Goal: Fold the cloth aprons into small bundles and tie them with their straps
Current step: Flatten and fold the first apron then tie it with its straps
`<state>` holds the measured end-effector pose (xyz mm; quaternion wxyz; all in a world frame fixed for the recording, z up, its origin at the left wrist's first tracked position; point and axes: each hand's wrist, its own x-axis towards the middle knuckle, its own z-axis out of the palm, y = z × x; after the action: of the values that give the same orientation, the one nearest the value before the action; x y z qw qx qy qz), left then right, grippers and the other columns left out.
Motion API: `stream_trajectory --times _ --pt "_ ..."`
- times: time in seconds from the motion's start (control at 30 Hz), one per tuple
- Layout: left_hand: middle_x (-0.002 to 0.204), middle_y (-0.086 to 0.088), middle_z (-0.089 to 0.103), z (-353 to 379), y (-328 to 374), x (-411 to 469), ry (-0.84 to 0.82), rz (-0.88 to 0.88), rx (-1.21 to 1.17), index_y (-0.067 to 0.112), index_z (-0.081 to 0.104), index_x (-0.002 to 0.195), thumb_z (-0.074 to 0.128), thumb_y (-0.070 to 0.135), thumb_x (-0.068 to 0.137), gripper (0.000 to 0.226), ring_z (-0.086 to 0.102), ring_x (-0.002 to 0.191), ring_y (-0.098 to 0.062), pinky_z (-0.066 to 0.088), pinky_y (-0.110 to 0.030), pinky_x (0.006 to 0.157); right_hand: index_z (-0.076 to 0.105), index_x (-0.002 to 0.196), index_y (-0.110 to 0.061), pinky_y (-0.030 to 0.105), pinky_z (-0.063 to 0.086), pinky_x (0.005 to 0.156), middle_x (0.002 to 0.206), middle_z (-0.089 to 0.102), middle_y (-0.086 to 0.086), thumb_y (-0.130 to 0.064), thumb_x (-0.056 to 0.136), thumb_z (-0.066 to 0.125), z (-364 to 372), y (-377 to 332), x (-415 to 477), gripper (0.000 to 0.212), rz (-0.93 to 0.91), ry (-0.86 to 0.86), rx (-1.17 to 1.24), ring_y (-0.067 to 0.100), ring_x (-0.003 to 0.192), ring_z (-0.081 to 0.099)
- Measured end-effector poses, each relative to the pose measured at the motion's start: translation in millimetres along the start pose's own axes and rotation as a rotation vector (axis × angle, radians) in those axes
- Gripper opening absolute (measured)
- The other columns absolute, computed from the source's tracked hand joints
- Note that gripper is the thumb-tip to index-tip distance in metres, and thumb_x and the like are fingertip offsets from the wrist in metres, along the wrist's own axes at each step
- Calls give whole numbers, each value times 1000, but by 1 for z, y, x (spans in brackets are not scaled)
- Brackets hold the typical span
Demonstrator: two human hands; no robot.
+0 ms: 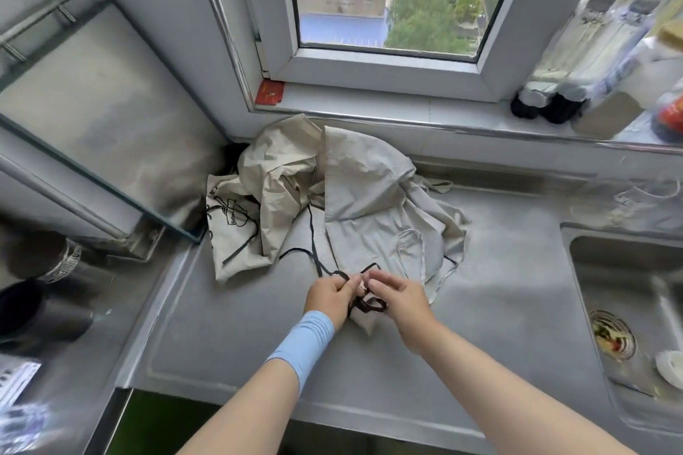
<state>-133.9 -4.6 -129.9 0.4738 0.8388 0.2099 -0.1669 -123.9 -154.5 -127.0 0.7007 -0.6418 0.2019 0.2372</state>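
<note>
Grey steel counter (499, 307) — crumpled beige aprons (295, 188) heaped at its back, one small bundle (364, 321) nearer.

Aprons (369, 196): matt beige cloth, creased. Black strap (312, 233): thin matt cloth. Counter (221, 325): dull brushed metal, smooth. Sink (610, 288), right: shinier metal. Wrist sleeve (301, 343): smooth pale-blue fabric.

I can read no words or numbers anywhere here. The red card (269, 92) tucked in the corner of the window sill (369, 105) bears a few pale marks, but they are too small and blurred for me to make out. The red-labelled container (669, 118) at the far right of the sill is smeared past reading too. The black print (231, 212) on the beige apron (281, 174) (a line drawing, rather flower-like) is not lettering.
</note>
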Motion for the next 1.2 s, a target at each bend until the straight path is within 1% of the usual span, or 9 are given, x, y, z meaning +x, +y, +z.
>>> stream_trajectory --times 0.17,0.3,0.5,0.6,0.67,0.83,0.97,1.07,1.2 --pt "64 8 66 11 9 4 36 -22 105 17 70 71 51 46 94 42 61 71 -15 41 -24 68 48 128 -4 46 56 87 103 74 15 -5 89 69 -10 6 19 44 200 128 267 21 91 71" --pt "80 1 67 16 18 9 56 -14 361 17 62 78 41 48 97 42 61 88 -25 47 -31 75 64 116 -5 37 57 80 102 76 10 -7 91 67 -13 2 14 25 225 16 244 18 95 72" --pt "107 -1 68 16 19 16 -114 88 651 31 69 105 44 49 94 33 58 107 -24 48 -32 84 76 80 -22 28 49 79 83 76 -4 -8 81 76 -18 -8 13 14 -242 -59 -282 10 82 69" --pt "109 -4 67 13 13 17 -181 150 786 29 68 109 46 46 93 32 59 107 -26 47 -32 82 74 79 -27 28 52 75 99 73 -11 -9 82 76 -20 -10 16 19 -512 -217 -565 13 74 63" --pt "111 -5 66 10 11 16 -188 181 809 24 66 109 48 51 92 37 58 107 -26 44 -32 79 72 82 -24 28 54 72 106 72 -11 -9 84 74 -20 -11 18 16 -546 -303 -656 16 69 62" --pt "91 -1 65 5 -4 13 -184 263 616 27 73 87 57 45 87 24 56 99 -23 41 -29 69 65 88 -20 26 50 64 71 67 -5 -7 89 65 -24 -7 26 12 -581 -351 -831 12 62 61" --pt "98 2 64 6 -12 7 -164 267 500 21 72 83 60 39 89 22 46 110 -12 44 -29 87 62 88 -24 32 51 65 73 66 -12 -13 91 65 -24 -3 24 12 -627 -318 -864 12 63 60" --pt "102 -2 62 8 -13 5 -137 231 401 21 71 87 58 41 91 24 47 112 -16 41 -29 94 62 88 -29 24 49 68 98 65 -19 -19 91 67 -18 -2 22 12 -659 -186 -832 10 63 57" --pt "116 4 65 10 -6 10 -132 160 427 39 65 110 40 43 98 28 51 116 -18 41 -35 99 70 81 -19 17 44 67 79 68 -4 -16 92 67 -3 -25 15 12 -366 6 -290 1 65 57"
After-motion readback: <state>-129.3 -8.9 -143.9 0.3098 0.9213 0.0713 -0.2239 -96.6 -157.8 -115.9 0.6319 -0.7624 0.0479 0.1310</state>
